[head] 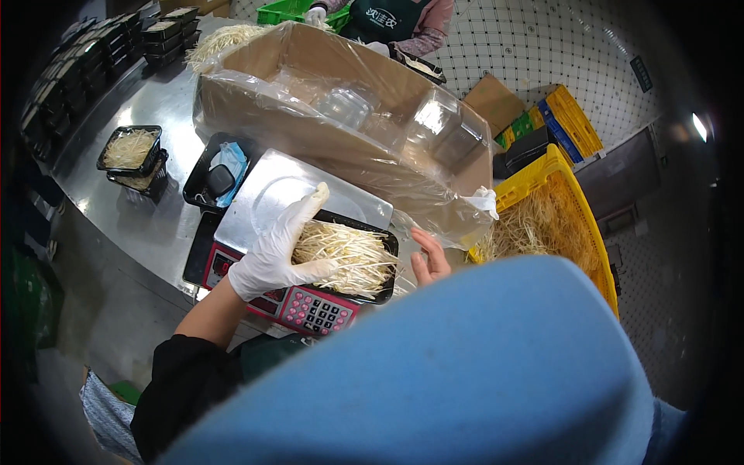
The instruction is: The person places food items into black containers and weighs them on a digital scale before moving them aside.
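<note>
A black plastic tray (392, 247) heaped with bean sprouts (349, 256) lies tilted across the scale, overlapping the steel plate (264, 189) and the red housing with its keypad (319, 313). My left hand (279, 247), in a white glove, lies against the tray's left end, thumb over the sprouts and fingers stretched past the far edge; its palm side is partly hidden. Just right of the tray, my bare right hand (430, 260) shows bent, parted fingers with nothing seen between them. A blue cap brim hides its wrist and much of the lower view.
Behind the scale stands a plastic-lined cardboard box (343, 145) of clear containers. Left are a black basket (192, 189) with a face mask and two stacked sprout trays (131, 152). A yellow crate (581, 203) holds loose sprouts at right. A co-worker (407, 26) stands beyond the box.
</note>
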A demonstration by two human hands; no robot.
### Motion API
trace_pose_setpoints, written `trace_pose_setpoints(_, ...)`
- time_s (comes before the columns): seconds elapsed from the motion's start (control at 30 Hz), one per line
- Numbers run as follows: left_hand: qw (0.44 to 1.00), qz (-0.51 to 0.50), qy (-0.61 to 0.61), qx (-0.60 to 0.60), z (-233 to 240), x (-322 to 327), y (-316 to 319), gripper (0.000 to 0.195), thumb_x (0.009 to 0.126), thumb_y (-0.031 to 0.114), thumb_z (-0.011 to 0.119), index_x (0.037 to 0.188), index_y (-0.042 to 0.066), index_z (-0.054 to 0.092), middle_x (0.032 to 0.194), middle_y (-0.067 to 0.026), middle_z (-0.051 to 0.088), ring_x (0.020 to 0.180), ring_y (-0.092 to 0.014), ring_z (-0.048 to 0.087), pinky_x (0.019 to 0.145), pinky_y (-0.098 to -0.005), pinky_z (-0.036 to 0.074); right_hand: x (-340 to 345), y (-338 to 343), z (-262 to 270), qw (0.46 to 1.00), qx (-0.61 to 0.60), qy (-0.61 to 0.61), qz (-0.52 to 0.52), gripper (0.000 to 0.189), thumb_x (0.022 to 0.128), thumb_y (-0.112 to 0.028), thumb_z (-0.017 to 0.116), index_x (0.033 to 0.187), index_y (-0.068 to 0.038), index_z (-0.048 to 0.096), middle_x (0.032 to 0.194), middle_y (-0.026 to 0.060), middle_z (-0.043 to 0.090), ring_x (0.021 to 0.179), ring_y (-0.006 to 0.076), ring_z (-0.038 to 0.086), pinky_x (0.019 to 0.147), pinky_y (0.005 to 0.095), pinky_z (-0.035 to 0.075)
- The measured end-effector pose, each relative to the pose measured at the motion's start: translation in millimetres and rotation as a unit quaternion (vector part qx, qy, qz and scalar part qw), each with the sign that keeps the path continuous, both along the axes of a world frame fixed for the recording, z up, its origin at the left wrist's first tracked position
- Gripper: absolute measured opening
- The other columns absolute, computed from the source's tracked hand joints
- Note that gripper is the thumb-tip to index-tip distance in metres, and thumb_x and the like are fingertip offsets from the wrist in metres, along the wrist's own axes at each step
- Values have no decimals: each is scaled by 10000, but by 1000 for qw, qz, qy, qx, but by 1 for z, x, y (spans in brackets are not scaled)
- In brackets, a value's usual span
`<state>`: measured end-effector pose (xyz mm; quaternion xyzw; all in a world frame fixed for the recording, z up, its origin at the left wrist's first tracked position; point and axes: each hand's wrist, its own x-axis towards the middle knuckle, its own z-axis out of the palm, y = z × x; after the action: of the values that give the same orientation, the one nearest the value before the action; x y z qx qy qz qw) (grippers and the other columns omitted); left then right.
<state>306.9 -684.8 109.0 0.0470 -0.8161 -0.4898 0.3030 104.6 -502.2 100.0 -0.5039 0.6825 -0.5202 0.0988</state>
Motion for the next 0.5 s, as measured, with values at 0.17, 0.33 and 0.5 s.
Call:
trace_pose_setpoints(0.17,897,77,-205,-384,-27,-33,12,942,705,638,521,1368,21,260,1334,-232,329,1216,-381,338,1000,-606,114,40,-40,5,977,167,96,86,566,855,-274,532,1314,-2,345,1289,210,412,1203,342,376,1021,402,282)
trace_pose_setpoints(0.33,896,63,-255,-357,-34,-48,17,747,712,419,566,1300,9,355,1237,-192,424,1126,-339,420,982,-579,243,57,-49,-28,956,207,209,1,564,881,-271,486,1284,93,334,1247,248,440,1123,391,432,978,422,333)
trace_pose_setpoints(0.5,896,74,-199,-390,-12,-44,14,836,712,553,557,1307,1,360,1165,-177,476,1061,-326,467,973,-554,260,36,-47,6,872,254,417,39,600,850,-424,522,1245,19,436,1209,189,514,1122,330,476,962,402,362)
